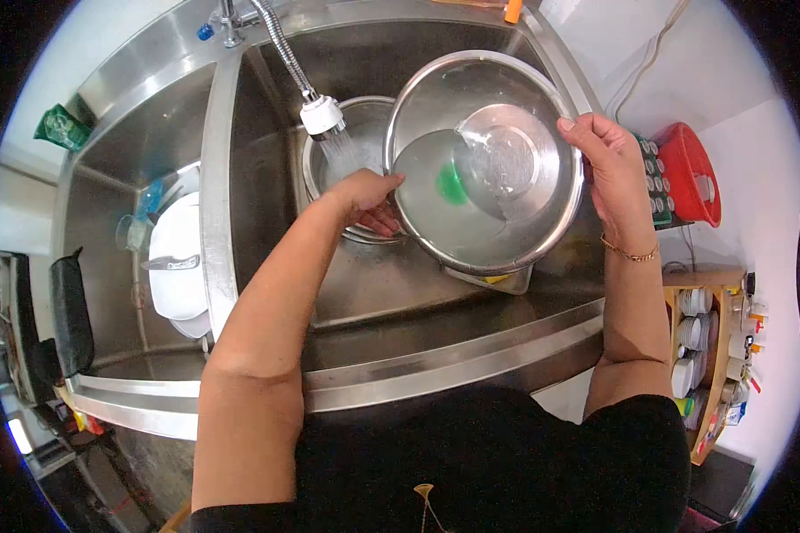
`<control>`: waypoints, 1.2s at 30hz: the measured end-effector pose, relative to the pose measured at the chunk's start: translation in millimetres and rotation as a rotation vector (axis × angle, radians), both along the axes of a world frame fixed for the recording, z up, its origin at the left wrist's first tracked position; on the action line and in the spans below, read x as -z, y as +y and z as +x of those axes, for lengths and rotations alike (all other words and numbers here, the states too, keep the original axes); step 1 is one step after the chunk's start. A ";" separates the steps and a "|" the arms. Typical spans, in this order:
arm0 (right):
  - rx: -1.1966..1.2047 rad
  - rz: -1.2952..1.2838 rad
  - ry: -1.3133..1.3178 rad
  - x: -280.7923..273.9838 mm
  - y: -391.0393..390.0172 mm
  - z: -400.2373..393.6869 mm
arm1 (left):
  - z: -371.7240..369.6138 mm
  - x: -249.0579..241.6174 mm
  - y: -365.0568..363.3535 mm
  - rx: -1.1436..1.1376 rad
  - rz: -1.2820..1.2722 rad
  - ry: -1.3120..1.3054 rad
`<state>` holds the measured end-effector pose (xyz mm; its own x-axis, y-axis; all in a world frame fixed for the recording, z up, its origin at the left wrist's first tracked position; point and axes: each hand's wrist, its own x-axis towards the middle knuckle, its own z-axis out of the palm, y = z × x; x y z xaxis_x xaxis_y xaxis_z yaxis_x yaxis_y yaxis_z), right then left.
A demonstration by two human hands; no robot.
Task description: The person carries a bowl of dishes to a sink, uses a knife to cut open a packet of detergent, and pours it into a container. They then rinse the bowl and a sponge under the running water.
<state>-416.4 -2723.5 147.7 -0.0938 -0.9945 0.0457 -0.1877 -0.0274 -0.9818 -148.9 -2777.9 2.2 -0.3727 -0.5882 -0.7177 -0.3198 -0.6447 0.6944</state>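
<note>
A wide, shiny metal bowl [427, 218] is tilted over the right sink basin, with a little water and a green patch showing inside. My right hand [612, 164] grips its right rim, thumb on top. At the left rim, my left hand [369, 200] holds it with the thumb at the edge and the fingers curled lower down. Water runs from a white faucet head [322, 115] just above my left wrist. Beneath and behind the held bowl sits a second metal bowl [364, 108], partly hidden.
White dishes [176, 266] with a knife [171, 263] across them lie in the left basin. A metal divider [220, 178] separates the basins. Under the held bowl, a container corner [517, 282] shows. To the right are a red basket [689, 173] and a dish shelf [684, 355].
</note>
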 end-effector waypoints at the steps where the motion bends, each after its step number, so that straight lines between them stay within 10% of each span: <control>1: 0.000 0.000 0.000 -0.3 0.8 0.1 | -0.2 1.4 -0.8 -0.006 0.005 -0.003; 36: -0.022 -0.057 0.023 -6.3 8.9 5.5 | -2.5 -0.1 -3.7 -0.128 -0.051 0.132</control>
<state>-410.9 -2714.6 154.0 -0.0700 -0.9921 0.1043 -0.2094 -0.0876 -0.9739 -151.4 -2781.6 2.3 -0.3813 -0.6708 -0.6361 -0.1418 -0.6375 0.7573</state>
